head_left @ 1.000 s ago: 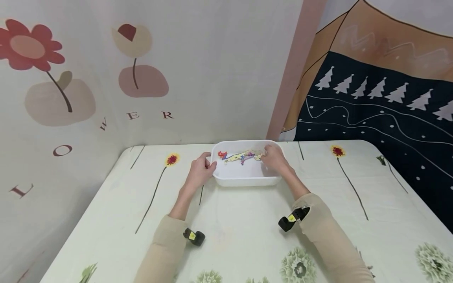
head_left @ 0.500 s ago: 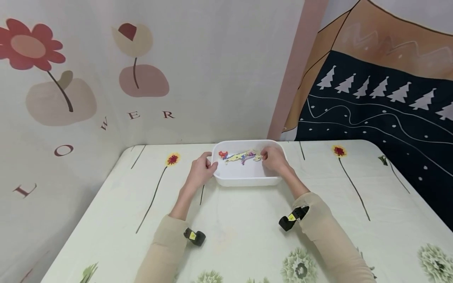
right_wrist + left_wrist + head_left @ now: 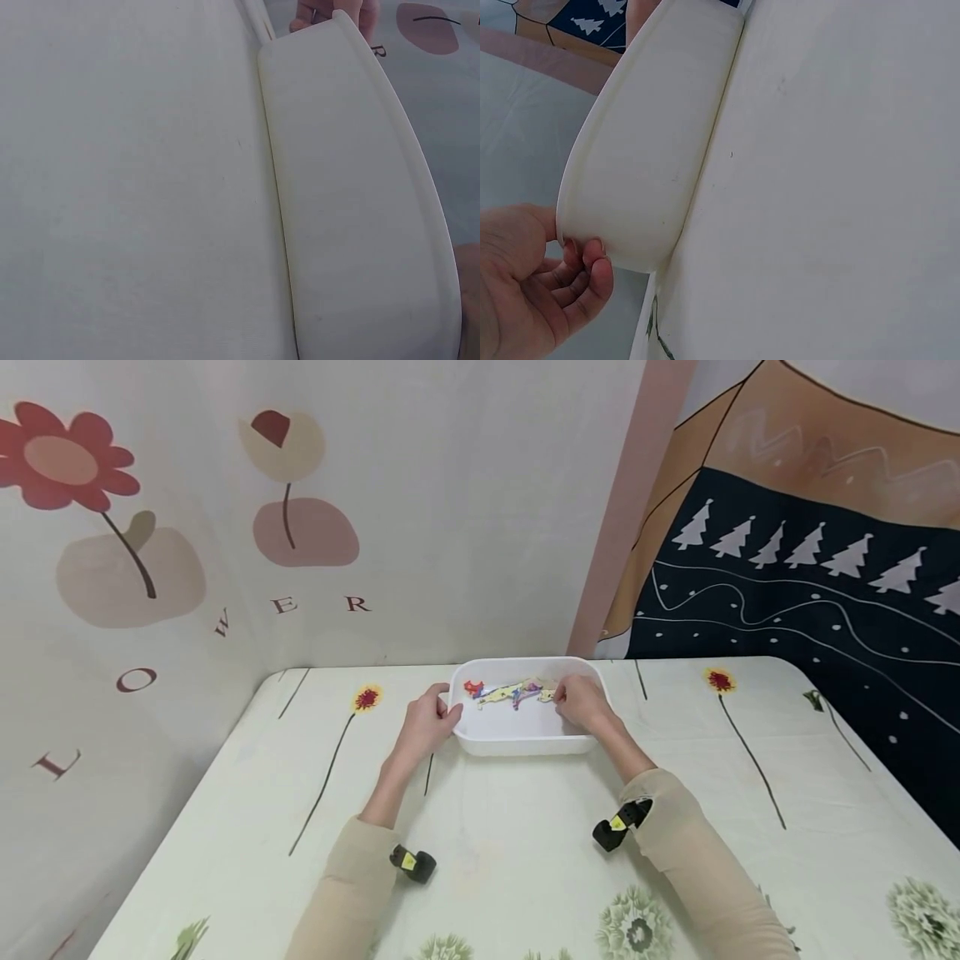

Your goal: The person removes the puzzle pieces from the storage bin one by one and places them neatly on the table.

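Note:
A white plastic tray [image 3: 525, 746] stands at the far side of the table. My left hand [image 3: 429, 720] grips its left end, thumb over the rim and fingers curled underneath; the left wrist view shows this hand [image 3: 551, 277] at the tray's corner [image 3: 630, 187]. Inside the tray lie small flat colourful pieces: a red one [image 3: 472, 688] at the left, a long pale yellow one [image 3: 495, 695], and a purple one [image 3: 525, 692]. My right hand [image 3: 585, 703] reaches into the right end, bent fingertips at a small pale yellow piece [image 3: 547, 695]. Whether they pinch it is hidden.
The table has a pale flower-printed cloth [image 3: 495, 843]. A light curtain [image 3: 450, 527] hangs right behind the tray, and a dark tree-printed cloth [image 3: 787, 602] hangs to the right. Each sleeve carries a small black camera, one at the left cuff [image 3: 412, 864], one at the right [image 3: 618, 827].
My right hand has shifted slightly inside the tray's right end, its fingertips settling by the small yellow piece. The left hand and the tray stay put.

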`<state>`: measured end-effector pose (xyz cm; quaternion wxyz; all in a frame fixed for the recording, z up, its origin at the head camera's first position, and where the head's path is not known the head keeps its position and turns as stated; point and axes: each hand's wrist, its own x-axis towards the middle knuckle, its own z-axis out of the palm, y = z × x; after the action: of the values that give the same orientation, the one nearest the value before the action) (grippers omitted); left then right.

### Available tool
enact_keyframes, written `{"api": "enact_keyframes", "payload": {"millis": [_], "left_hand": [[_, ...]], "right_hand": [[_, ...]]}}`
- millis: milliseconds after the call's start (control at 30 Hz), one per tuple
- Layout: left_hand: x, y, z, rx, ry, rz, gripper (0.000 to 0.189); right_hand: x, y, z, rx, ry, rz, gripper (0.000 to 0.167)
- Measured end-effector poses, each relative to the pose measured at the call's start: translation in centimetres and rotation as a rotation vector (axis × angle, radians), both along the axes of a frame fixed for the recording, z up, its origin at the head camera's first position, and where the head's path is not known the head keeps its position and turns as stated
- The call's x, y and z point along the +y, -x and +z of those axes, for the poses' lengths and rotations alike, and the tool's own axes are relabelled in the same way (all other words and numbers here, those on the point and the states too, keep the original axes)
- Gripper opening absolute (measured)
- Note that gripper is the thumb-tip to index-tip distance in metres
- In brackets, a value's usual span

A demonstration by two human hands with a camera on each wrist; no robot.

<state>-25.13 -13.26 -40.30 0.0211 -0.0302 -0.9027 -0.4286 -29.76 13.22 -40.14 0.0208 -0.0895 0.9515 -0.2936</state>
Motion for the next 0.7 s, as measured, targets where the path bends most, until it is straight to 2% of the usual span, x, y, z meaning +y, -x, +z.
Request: {"api": "enact_keyframes", "payload": {"millis": [267,400,600,700], "left_hand": [[0.09,-0.1,-0.1,0.002,-0.006,-0.002,0.049],[0.2,-0.15,-0.06,0.004,-0.007,-0.012,0.048],[0.09,-0.12,-0.11,0.005,-0.007,-0.005,0.047],[-0.05,-0.16,-0.19,0.011,-0.003,-0.003,0.047]], "right_hand": [[-0.06,-0.27,0.25,-0.07,-0.029,-0.009,0.007],[0.11,-0.58,0.3,-0.039,0.024,-0.005,0.009],[0.15,-0.7,0.28,0.067,0.129,0.004,0.006],[0.14,-0.67,0.15,0.09,0.165,0.005,0.006]]}}
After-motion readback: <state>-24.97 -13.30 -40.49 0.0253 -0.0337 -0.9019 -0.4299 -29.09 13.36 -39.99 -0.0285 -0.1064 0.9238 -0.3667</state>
